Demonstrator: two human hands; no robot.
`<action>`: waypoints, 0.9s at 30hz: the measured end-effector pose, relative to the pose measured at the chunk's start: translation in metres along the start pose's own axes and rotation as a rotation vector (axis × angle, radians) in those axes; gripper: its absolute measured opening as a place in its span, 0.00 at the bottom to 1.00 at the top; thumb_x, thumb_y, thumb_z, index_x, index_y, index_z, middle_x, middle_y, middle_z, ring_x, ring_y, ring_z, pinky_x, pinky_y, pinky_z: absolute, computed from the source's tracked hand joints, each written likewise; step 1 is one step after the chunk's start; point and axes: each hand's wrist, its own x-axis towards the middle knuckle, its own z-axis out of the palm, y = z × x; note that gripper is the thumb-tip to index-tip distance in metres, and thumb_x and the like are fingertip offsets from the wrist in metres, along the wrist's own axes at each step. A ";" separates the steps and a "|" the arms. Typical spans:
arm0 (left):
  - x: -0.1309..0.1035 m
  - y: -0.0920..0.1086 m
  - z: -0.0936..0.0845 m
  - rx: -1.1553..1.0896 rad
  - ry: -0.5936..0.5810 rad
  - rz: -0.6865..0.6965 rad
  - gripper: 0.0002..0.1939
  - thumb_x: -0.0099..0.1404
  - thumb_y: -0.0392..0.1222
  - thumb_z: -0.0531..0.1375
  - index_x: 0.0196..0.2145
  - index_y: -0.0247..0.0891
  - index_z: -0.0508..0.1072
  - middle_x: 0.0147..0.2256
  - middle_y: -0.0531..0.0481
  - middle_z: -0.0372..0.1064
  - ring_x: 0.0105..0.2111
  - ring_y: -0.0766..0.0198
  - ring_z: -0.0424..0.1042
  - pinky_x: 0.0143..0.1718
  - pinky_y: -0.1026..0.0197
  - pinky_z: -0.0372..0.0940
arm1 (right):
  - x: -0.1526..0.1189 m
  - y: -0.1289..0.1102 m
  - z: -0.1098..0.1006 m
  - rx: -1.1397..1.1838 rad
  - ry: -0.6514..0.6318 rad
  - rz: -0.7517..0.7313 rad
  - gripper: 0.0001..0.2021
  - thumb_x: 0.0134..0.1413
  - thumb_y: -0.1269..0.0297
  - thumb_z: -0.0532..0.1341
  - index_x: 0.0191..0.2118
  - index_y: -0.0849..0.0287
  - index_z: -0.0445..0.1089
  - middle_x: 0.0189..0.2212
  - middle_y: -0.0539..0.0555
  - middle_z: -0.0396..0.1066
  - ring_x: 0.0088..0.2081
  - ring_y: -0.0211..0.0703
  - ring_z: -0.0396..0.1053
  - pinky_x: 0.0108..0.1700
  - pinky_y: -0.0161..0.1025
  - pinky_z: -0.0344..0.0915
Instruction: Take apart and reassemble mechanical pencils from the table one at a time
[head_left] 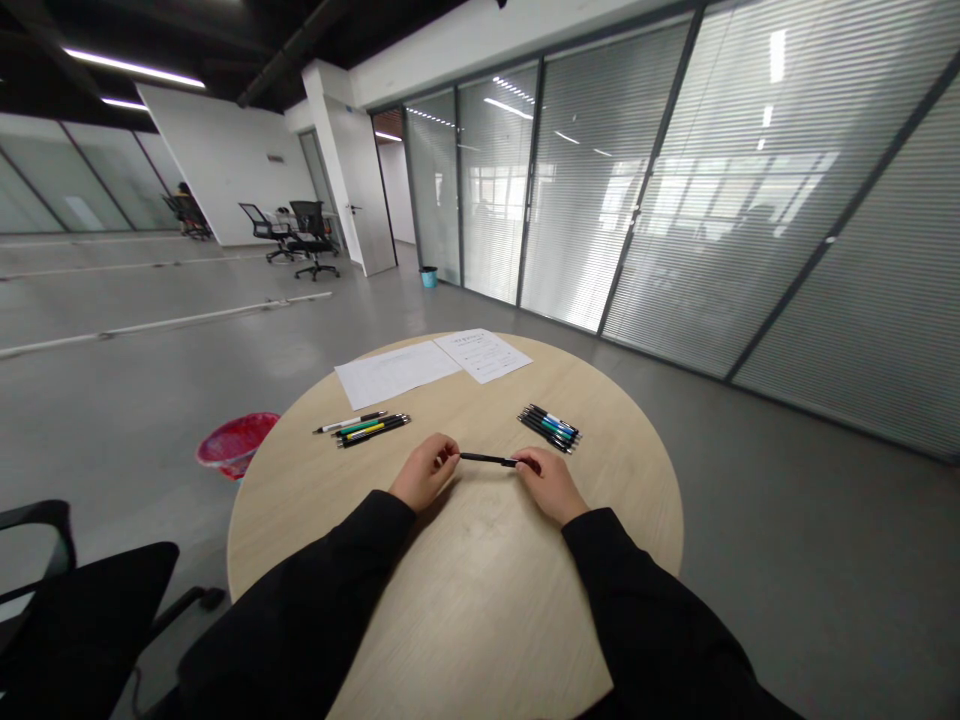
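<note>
A black pen (486, 459) is stretched level between my two hands, just over the round wooden table (480, 560). My left hand (427, 472) pinches one end, its fingers closed. At the other end, near the clip, my right hand (550, 482) grips it with closed fingers. Both pen ends are hidden in the fingers. To the left lies a row of several pens (367, 428), with white, green, yellow and black barrels. On the right, another group of several pens (549, 428) lies side by side, black with some blue and light ones.
Two sheets of paper, a left one (397, 374) and a right one with writing (484, 355), lie at the table's far side. A red bin (237, 445) stands on the floor left of the table. A black office chair (90, 620) is at the lower left.
</note>
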 end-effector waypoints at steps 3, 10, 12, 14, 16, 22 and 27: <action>0.000 0.000 0.000 -0.008 -0.002 -0.007 0.08 0.67 0.44 0.55 0.35 0.38 0.69 0.33 0.49 0.68 0.31 0.63 0.67 0.31 0.61 0.64 | 0.000 0.000 0.000 0.004 -0.017 0.006 0.10 0.57 0.68 0.58 0.39 0.57 0.77 0.37 0.54 0.77 0.38 0.45 0.72 0.43 0.41 0.66; -0.001 0.000 0.003 -0.042 -0.014 -0.043 0.10 0.65 0.45 0.57 0.42 0.38 0.67 0.34 0.49 0.69 0.29 0.64 0.67 0.31 0.61 0.64 | 0.000 -0.003 -0.002 -0.022 -0.052 -0.001 0.09 0.57 0.70 0.58 0.37 0.58 0.77 0.35 0.54 0.76 0.38 0.45 0.71 0.43 0.40 0.64; -0.002 -0.001 0.003 -0.028 -0.023 -0.041 0.12 0.65 0.46 0.57 0.44 0.38 0.66 0.36 0.48 0.69 0.30 0.63 0.67 0.31 0.60 0.65 | -0.001 -0.003 -0.002 -0.012 -0.042 -0.003 0.09 0.57 0.70 0.58 0.38 0.58 0.76 0.36 0.54 0.76 0.39 0.45 0.71 0.43 0.40 0.64; -0.003 -0.004 0.003 0.023 -0.040 -0.022 0.14 0.64 0.46 0.58 0.45 0.38 0.66 0.38 0.47 0.69 0.31 0.62 0.68 0.33 0.59 0.65 | -0.001 -0.003 -0.002 0.000 -0.032 0.000 0.09 0.58 0.70 0.58 0.38 0.58 0.76 0.36 0.53 0.76 0.39 0.44 0.71 0.43 0.40 0.64; -0.003 -0.007 0.002 0.102 -0.053 0.008 0.15 0.63 0.45 0.58 0.46 0.38 0.65 0.40 0.46 0.69 0.34 0.60 0.69 0.37 0.56 0.66 | -0.001 -0.003 -0.002 0.009 -0.024 0.003 0.09 0.58 0.70 0.58 0.38 0.58 0.76 0.36 0.53 0.76 0.39 0.44 0.71 0.43 0.40 0.64; -0.002 -0.010 -0.001 0.392 -0.080 0.032 0.11 0.64 0.46 0.58 0.41 0.38 0.68 0.39 0.43 0.68 0.40 0.54 0.68 0.42 0.54 0.63 | 0.000 -0.001 -0.001 0.015 -0.008 0.008 0.09 0.58 0.70 0.58 0.39 0.57 0.76 0.36 0.53 0.76 0.39 0.45 0.71 0.43 0.40 0.64; -0.002 -0.004 -0.003 0.565 -0.114 0.027 0.11 0.67 0.49 0.56 0.33 0.38 0.69 0.35 0.44 0.67 0.37 0.54 0.66 0.39 0.54 0.60 | 0.000 0.000 -0.001 0.016 -0.005 0.018 0.09 0.58 0.70 0.58 0.39 0.57 0.76 0.36 0.54 0.76 0.39 0.45 0.72 0.43 0.41 0.65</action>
